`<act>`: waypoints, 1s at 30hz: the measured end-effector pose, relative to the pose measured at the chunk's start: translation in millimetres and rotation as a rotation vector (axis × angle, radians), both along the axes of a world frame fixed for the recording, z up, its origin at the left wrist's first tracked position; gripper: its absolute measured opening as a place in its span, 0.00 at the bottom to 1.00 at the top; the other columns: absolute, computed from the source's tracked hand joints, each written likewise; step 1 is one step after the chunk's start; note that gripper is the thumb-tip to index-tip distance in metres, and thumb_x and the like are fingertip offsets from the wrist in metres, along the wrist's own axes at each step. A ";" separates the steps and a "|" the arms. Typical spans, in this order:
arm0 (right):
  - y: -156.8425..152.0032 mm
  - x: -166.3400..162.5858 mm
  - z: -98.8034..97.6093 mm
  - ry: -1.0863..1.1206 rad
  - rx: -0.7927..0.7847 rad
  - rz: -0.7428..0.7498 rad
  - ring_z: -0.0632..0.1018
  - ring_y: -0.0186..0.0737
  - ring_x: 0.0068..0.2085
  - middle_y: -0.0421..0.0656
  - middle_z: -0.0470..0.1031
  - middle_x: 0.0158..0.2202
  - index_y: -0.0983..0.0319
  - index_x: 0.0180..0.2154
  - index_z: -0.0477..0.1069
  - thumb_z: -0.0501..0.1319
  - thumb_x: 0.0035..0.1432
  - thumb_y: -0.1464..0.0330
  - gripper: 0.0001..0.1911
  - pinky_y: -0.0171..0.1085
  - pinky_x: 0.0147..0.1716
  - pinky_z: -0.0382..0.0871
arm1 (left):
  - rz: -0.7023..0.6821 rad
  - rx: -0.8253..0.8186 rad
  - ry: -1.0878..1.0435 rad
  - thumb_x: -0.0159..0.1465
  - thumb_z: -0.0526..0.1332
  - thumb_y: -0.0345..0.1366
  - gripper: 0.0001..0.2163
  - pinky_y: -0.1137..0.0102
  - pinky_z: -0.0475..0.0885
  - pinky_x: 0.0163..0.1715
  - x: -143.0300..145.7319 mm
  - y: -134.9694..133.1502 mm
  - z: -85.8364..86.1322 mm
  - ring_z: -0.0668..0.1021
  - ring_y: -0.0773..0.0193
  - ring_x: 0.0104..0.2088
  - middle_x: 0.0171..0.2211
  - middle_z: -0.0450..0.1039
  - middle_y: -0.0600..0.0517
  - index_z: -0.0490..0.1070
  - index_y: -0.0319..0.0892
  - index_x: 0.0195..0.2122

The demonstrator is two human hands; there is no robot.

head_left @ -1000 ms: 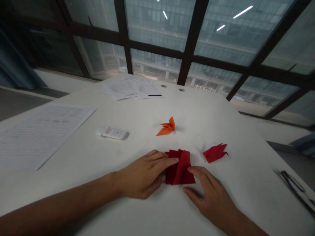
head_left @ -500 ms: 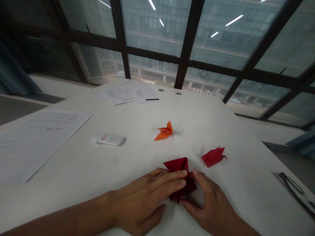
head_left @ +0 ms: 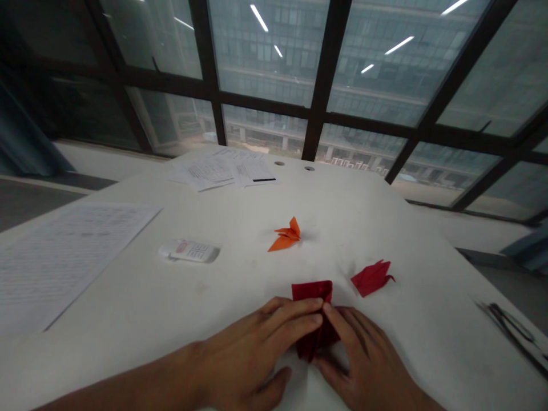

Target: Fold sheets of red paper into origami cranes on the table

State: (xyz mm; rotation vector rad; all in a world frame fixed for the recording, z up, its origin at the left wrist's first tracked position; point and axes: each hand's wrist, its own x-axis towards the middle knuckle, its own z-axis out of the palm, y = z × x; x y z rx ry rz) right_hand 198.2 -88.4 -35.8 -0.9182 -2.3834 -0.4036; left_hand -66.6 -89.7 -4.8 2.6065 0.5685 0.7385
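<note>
A dark red folded sheet of origami paper [head_left: 311,290] lies on the white table before me, partly covered by my fingers. My left hand [head_left: 257,348] rests across its left side, fingers stretched out flat and pressing on it, thumb apart. From the right, my right hand [head_left: 363,354] grips the paper's right side, with the index fingertip at the middle crease and the thumb at the near edge. A finished red paper crane [head_left: 371,278] stands to the right, beyond my right hand. Farther back sits an orange paper crane [head_left: 287,235].
A white remote-like object with printed squares [head_left: 189,250] lies on the table [head_left: 240,222] at left. Printed sheets [head_left: 77,245] cover the left side, and more papers [head_left: 222,168] lie at the back. Eyeglasses [head_left: 514,328] rest near the right edge. Windows stand behind.
My right index finger has moved inward onto the red paper, next to my left fingertips. The paper's upper flap now looks squarer and flatter. The view has tilted slightly up.
</note>
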 end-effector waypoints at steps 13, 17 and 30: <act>5.8 -4.6 4.7 0.079 0.114 0.032 0.86 0.44 0.36 0.51 0.86 0.42 0.69 0.57 0.69 0.53 0.66 0.74 0.20 0.39 0.35 0.83 | 0.148 -0.005 0.109 0.55 0.59 0.23 0.47 0.54 0.67 0.69 -2.2 -5.9 -5.2 0.61 0.52 0.72 0.74 0.49 0.41 0.36 0.45 0.73; 13.2 -0.6 1.9 0.128 0.115 0.051 0.86 0.41 0.33 0.49 0.86 0.40 0.68 0.56 0.69 0.51 0.69 0.76 0.18 0.37 0.33 0.82 | 0.250 0.012 0.143 0.57 0.60 0.24 0.47 0.50 0.71 0.65 0.3 -5.7 -7.3 0.65 0.48 0.70 0.73 0.52 0.40 0.35 0.48 0.74; 13.7 -13.0 -3.9 0.063 0.203 0.000 0.87 0.48 0.32 0.48 0.87 0.37 0.64 0.54 0.72 0.50 0.72 0.60 0.20 0.42 0.31 0.82 | 0.415 -0.033 0.072 0.67 0.65 0.39 0.40 0.52 0.74 0.62 4.3 7.1 -15.5 0.67 0.48 0.69 0.72 0.55 0.40 0.38 0.53 0.72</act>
